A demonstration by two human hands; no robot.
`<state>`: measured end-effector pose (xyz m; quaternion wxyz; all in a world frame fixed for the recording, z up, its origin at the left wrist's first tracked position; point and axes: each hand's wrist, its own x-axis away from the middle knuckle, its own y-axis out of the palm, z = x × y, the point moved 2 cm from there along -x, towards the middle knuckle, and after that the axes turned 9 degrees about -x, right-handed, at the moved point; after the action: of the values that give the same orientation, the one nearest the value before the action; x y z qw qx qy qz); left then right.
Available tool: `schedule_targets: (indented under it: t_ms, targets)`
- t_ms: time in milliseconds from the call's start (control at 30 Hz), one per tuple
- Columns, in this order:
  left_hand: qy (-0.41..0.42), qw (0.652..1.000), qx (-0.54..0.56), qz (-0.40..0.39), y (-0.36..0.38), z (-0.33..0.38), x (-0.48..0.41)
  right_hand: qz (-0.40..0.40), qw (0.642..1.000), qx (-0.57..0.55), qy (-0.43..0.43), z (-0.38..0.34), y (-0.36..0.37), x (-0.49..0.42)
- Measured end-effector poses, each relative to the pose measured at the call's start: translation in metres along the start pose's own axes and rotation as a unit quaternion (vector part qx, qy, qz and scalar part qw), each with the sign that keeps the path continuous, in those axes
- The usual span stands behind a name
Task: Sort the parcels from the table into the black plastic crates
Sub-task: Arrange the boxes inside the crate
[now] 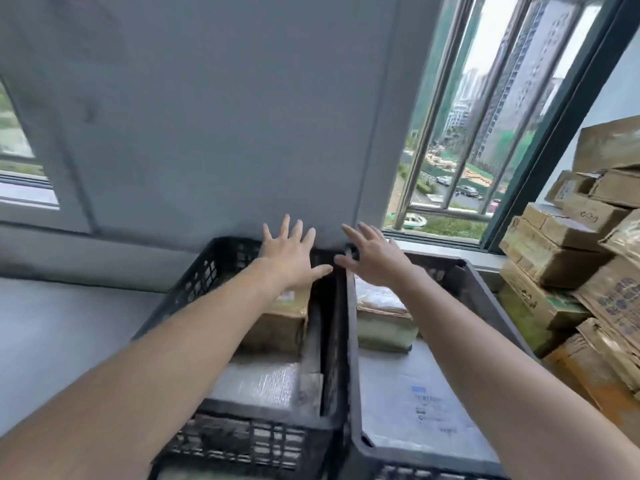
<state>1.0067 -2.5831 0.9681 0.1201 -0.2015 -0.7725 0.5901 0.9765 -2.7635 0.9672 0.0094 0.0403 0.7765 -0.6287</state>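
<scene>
Both arms reach straight forward to mid-frame. The left hand (292, 252) and right hand (375, 256) hover side by side, fingers spread, holding nothing, above the far ends of the left crate (194, 282) and right crate (467, 282). Parcels (415, 403) lie inside both, lower centre.

left forearm (207, 327) hides part of the brown box (280, 329) in the left crate (204, 271). right of that crate, a parcel label (427, 407) is blurred unreadable; further right, stacked cartons (588, 271) are cut off.

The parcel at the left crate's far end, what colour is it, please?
The parcel is brown cardboard; head view.
</scene>
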Motion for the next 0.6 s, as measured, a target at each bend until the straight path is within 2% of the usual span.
schedule_targets:
  t_ms: [267,367,600]
  targets:
    - [-0.104,0.995,0.002,0.005,0.065,-0.216,0.149,-0.010,0.994,-0.009,-0.111,-0.252,0.069,0.011]
    - [-0.144,0.989,0.019,-0.020,0.091,-0.282,0.206,-0.025,0.988,-0.031,-0.149,-0.342,0.101,0.015]
    - [-0.251,0.966,0.025,-0.054,0.151,-0.411,0.301,-0.052,0.972,-0.072,-0.220,-0.502,0.170,0.010]
